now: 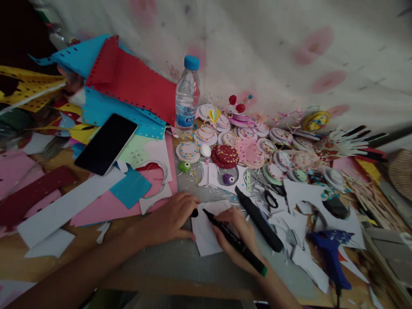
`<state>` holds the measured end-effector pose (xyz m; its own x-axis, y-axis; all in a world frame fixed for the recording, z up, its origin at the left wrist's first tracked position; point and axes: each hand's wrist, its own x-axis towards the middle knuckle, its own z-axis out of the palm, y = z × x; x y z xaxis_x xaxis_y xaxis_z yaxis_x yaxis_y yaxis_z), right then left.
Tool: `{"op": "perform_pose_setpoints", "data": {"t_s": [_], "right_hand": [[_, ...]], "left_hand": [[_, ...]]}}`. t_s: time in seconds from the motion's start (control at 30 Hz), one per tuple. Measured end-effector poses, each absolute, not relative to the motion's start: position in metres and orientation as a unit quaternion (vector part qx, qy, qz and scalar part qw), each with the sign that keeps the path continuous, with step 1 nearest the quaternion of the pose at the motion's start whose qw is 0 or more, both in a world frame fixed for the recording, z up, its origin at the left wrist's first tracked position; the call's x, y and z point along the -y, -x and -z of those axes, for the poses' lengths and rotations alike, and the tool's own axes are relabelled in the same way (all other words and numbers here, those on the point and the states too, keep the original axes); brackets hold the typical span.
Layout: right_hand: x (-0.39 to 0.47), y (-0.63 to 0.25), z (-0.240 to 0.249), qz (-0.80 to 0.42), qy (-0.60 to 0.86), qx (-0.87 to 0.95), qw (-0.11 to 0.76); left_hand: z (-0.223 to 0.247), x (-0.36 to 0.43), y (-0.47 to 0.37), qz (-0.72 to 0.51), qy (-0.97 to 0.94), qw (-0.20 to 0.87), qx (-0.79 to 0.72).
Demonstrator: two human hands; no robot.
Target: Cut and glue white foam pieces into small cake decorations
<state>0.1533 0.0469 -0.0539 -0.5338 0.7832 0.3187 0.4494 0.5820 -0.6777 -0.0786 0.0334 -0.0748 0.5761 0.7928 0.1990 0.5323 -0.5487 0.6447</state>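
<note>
A black marker [240,244] with a green end is gripped in my right hand [236,236], its tip at the upper part of a white paper piece [206,240]. A faint curved line shows on that paper. At the paper's left edge is my left hand [174,216], its fingers bent round a small black piece [194,213] that looks like the marker's cap. The paper lies on a grey cutting mat [161,270]. Just right of my right hand rests a black cutter-like tool [260,221].
A water bottle [187,96] stands behind the mat, beside many small decorated paper hats [225,155]. Scissors [271,198], paper scraps and a blue glue gun [330,253] lie to the right. At left are a phone [107,143], coloured sheets and white strips.
</note>
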Motion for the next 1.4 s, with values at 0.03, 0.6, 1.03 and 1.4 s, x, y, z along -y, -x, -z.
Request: {"op": "perform_pose_setpoints", "data": {"t_s": [0.03, 0.6, 1.03, 1.4], "right_hand": [[-0.051, -0.156, 0.053, -0.268, 0.373, 0.830, 0.316], [-0.065, -0.160, 0.067, -0.300, 0.307, 0.852, 0.300], [-0.068, -0.161, 0.061, -0.348, 0.318, 0.833, 0.290], [-0.072, -0.167, 0.061, -0.421, 0.266, 0.826, 0.264]], "left_hand": [[0.076, -0.034, 0.080, -0.248, -0.841, 0.276, -0.393], [0.074, -0.036, 0.082, -0.227, -0.832, 0.270, -0.428], [0.070, -0.037, 0.081, -0.227, -0.832, 0.277, -0.423], [0.067, -0.037, 0.081, -0.220, -0.819, 0.300, -0.437]]}}
